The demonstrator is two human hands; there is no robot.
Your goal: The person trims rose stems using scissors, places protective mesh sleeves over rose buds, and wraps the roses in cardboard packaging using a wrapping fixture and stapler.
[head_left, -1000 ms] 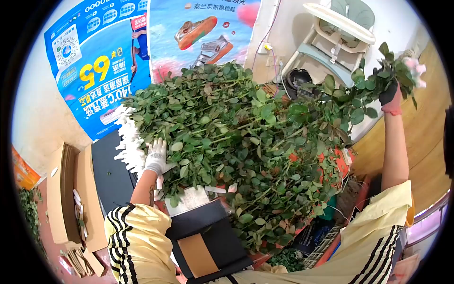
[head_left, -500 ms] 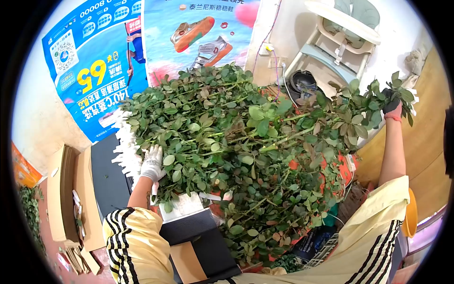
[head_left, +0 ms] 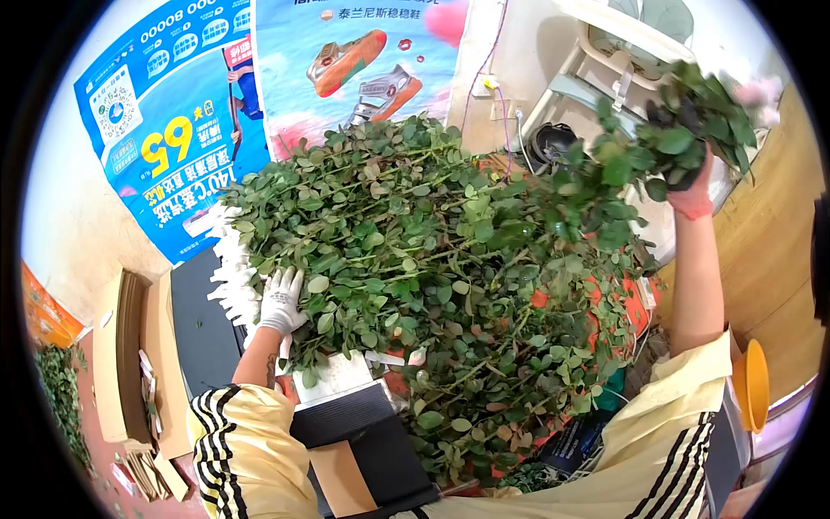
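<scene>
A broad heap of leafy rose stems (head_left: 406, 251) lies in front of me, with white-sleeved flower heads (head_left: 232, 272) along its left edge. My left hand (head_left: 281, 301), in a white glove, rests flat on the leaves near that edge, fingers stretched out. At the upper right, my right hand (head_left: 689, 186), in a dark glove with a pinkish-red cuff, is closed round a leafy rose stem bunch (head_left: 683, 130). Blurred pale pink blooms (head_left: 759, 97) show at the bunch's right end. Leaves hide most of the right fingers.
Posters (head_left: 164, 130) cover the wall behind the heap. A high chair (head_left: 596, 95) stands at the back right, beside the raised bunch. Black boxes (head_left: 372, 441) sit in front of me, and cardboard (head_left: 121, 363) leans at left. An orange bowl (head_left: 754, 385) is at right.
My right hand has lifted the rose stem bunch off the right side of the heap, shifting it up and slightly left. My left hand has stayed almost in place.
</scene>
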